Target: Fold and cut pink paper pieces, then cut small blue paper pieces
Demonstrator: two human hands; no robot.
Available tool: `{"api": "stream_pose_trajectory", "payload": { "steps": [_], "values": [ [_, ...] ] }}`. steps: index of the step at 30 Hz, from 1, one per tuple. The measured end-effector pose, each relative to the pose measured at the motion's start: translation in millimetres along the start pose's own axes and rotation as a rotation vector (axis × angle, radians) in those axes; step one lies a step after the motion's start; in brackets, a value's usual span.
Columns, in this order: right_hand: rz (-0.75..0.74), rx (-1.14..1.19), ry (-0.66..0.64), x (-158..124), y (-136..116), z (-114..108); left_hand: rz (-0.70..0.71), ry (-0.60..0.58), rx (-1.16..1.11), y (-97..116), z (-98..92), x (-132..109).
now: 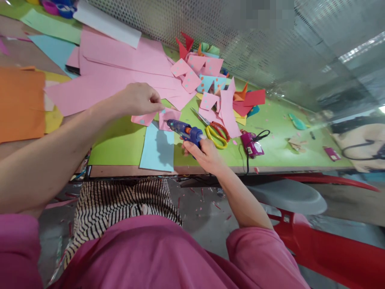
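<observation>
The broad pink sheets (120,68) fill the upper left of the frame, overlapped and pushed to the back, which seems to keep the near strip free for your hands. An orange sheet (21,104) lies at the left edge. A light blue sheet (158,150) lies at the lower centre, flat under the working spot, perhaps as a pad. Above centre is a loose pile of dotted pink pieces (195,76), heaped out of the way.

Your left hand (140,98) reaches in from the left. Its grip is pressed together, thumb against fingertips, pinching the upper edge of a small pink piece (167,116) just above the blue sheet. Holding it by the edge likely keeps your fingers off the nozzle. Your right hand (206,154) is wrapped around the handle of a blue glue gun (185,130), grip closed on it. The gun lies nearly level, and its tip touches or nearly touches the pink piece. I cannot tell which.

The yellow-and-red scissors (215,132) lie just right of the gun, within easy reach. A small magenta device (252,146) with a black cord sits further right.

The tabletop (120,148) is bright green and dotted with paper bits. A perforated metal panel (210,24) backs it along the top of the frame. A red chair (315,241) stands at the lower right. Scraps litter the floor (198,204) below the table's edge.
</observation>
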State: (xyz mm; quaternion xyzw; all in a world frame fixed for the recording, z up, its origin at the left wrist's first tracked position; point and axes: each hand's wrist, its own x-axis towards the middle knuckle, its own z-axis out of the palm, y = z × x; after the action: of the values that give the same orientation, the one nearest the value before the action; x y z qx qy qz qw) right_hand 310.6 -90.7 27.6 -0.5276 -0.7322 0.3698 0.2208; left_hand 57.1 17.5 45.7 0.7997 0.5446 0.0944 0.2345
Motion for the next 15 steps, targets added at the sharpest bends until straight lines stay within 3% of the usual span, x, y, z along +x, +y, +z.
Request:
{"api": "stream_pose_trajectory", "payload": {
  "steps": [15],
  "values": [
    [0.015,-0.019,0.001,-1.0,2.1,1.0,0.005,-0.017,0.02,2.6,-1.3,-2.0]
  ]
}}
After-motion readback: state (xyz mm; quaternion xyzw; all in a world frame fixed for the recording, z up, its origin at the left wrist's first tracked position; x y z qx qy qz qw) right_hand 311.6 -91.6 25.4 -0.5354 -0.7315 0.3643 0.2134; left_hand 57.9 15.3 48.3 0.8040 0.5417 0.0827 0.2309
